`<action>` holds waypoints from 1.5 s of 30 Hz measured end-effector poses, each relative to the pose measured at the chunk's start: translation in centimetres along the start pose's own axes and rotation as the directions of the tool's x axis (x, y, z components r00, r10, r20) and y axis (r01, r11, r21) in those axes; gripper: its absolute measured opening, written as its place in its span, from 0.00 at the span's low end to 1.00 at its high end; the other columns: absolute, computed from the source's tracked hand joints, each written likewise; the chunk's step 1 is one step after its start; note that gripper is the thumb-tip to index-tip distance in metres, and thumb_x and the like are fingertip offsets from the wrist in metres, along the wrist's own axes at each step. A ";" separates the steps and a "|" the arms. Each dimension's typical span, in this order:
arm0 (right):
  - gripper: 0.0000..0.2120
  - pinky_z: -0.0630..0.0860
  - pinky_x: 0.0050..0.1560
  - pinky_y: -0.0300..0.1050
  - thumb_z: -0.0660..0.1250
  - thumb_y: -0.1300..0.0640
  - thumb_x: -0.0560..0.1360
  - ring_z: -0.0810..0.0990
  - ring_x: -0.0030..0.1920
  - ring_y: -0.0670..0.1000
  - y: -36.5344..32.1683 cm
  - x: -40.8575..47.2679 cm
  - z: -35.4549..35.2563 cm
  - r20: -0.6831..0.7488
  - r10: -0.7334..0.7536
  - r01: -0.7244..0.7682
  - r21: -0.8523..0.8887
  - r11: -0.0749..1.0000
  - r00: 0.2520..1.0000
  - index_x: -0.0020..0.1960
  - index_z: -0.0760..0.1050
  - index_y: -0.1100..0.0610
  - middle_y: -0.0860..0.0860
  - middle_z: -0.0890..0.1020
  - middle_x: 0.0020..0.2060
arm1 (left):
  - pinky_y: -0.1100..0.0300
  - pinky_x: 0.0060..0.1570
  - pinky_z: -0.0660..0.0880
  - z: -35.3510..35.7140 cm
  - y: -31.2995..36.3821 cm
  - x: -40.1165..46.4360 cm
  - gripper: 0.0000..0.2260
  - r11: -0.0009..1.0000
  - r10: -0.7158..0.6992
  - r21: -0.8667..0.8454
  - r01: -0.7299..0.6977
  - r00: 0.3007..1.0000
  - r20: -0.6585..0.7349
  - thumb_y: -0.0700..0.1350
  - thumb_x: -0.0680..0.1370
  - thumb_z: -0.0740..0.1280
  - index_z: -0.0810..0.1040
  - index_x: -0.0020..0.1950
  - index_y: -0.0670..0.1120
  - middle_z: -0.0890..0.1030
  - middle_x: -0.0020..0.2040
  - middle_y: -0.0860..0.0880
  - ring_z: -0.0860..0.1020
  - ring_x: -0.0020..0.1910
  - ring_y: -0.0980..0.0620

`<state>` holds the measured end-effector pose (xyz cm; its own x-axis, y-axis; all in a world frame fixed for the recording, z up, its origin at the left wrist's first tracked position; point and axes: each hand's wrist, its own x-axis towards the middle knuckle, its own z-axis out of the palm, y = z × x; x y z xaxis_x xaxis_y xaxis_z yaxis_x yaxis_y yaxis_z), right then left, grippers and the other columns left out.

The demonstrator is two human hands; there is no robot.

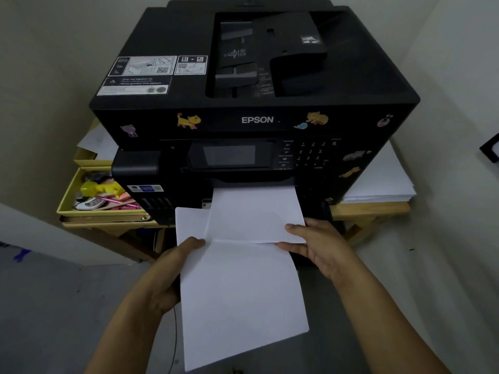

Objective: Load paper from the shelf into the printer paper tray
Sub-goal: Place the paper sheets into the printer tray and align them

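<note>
Paper sheets (240, 292): light, floppy, slippery. Left hand (164, 276) pinches the 9 o'clock edge; right hand (318, 247) pinches the 3 o'clock edge. Support both sides.

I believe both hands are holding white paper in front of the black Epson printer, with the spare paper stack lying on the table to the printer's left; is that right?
Not quite: the head view shows the spare paper stack on the table to the printer's right; a yellow tray of stationery sits on its left. The rest holds: the left hand and right hand both hold white paper in front of the black Epson printer.
</note>
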<state>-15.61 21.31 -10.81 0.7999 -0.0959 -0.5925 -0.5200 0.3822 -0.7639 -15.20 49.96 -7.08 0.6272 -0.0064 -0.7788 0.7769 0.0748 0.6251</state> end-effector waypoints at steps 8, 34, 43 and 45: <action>0.09 0.88 0.48 0.48 0.71 0.68 0.81 0.90 0.53 0.55 0.0 0.2 0.0 -0.014 0.007 -0.007 0.002 1.000 1.000 0.59 0.86 0.60 0.53 0.90 0.54 | 0.40 0.49 0.84 0.3 1.0 1.8 0.25 0.998 0.027 0.057 -0.026 0.999 -0.018 0.53 0.72 0.79 0.80 0.64 0.41 0.88 0.52 0.37 0.86 0.51 0.33; 0.10 0.87 0.39 0.45 0.72 0.67 0.81 0.91 0.47 0.58 -1.0 0.5 0.5 -0.061 0.067 -0.070 -0.054 0.996 0.996 0.61 0.84 0.63 0.58 0.88 0.56 | 0.42 0.51 0.84 -0.6 1.3 1.2 0.24 0.977 0.110 0.176 -0.117 0.993 0.046 0.53 0.72 0.78 0.82 0.62 0.41 0.89 0.51 0.40 0.88 0.49 0.37; 0.12 0.86 0.36 0.45 0.71 0.66 0.82 0.88 0.49 0.56 -0.7 1.3 0.4 -0.075 0.035 -0.047 -0.169 0.985 0.997 0.65 0.82 0.62 0.57 0.87 0.57 | 0.40 0.50 0.84 -3.5 1.4 -1.6 0.35 0.957 0.128 0.249 -0.148 0.987 0.096 0.58 0.62 0.84 0.82 0.61 0.41 0.89 0.51 0.38 0.88 0.48 0.35; 0.13 0.87 0.39 0.47 0.72 0.64 0.82 0.89 0.48 0.56 -0.4 1.7 0.3 -0.089 0.022 -0.041 -0.214 0.976 0.996 0.66 0.81 0.61 0.56 0.87 0.59 | 0.43 0.47 0.84 -4.1 1.5 -2.0 0.40 0.956 0.128 0.252 -0.148 0.987 0.093 0.60 0.54 0.83 0.82 0.61 0.41 0.89 0.51 0.38 0.88 0.47 0.35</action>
<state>-13.96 21.25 -11.49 0.7583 -0.1687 -0.6297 -0.6042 0.1807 -0.7761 -15.54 54.22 -4.80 0.7241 -0.0895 -0.6839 0.6639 -0.1783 0.7262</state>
